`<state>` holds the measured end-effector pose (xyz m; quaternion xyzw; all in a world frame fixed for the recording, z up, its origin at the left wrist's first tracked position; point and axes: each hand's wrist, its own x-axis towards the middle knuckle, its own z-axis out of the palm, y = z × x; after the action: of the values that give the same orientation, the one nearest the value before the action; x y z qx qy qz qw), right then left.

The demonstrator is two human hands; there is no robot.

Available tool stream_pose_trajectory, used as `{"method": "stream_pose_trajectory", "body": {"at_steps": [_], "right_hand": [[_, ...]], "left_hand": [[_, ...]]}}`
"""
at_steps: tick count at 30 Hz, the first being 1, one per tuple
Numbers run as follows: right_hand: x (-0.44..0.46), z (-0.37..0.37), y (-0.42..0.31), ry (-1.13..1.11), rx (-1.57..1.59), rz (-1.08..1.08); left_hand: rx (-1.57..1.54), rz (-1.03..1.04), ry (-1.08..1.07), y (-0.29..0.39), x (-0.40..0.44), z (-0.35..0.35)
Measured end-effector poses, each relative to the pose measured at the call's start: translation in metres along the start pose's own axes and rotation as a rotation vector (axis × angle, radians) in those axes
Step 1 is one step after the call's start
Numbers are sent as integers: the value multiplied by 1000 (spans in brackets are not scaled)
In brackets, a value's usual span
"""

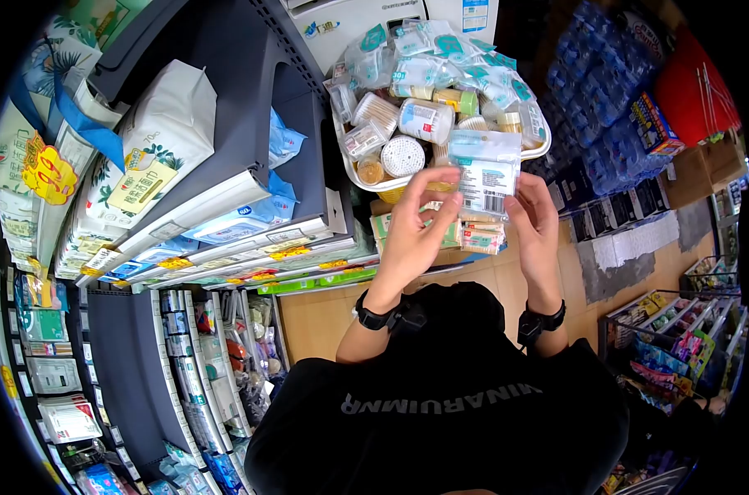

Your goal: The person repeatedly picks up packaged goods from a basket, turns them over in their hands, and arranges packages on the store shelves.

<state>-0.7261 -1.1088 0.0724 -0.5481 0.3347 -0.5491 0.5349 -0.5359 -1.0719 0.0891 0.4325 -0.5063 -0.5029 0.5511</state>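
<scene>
Left hand (418, 229), fingers partly curled, grips a packet (483, 177); right hand (534, 231) curls at its opposite edge, grip unclear.

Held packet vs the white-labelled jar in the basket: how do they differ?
The packet is flat; the jar is cylindrical. The packet is held up between the left hand and right hand; the jar lies among other goods in the basket. Both carry printing.
</scene>
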Motion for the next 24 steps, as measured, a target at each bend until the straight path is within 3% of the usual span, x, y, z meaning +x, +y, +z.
{"method": "stream_pose_trajectory", "body": {"at_steps": [5, 11, 24], "right_hand": [[-2, 1, -5, 24, 44, 14], [-4, 5, -7, 17, 127, 63], [-4, 3, -3, 11, 88, 88]], "left_hand": [[45, 82, 208, -9, 0, -2], [-108, -64, 105, -1, -3, -4], [-59, 29, 99, 2, -6, -3]]}}
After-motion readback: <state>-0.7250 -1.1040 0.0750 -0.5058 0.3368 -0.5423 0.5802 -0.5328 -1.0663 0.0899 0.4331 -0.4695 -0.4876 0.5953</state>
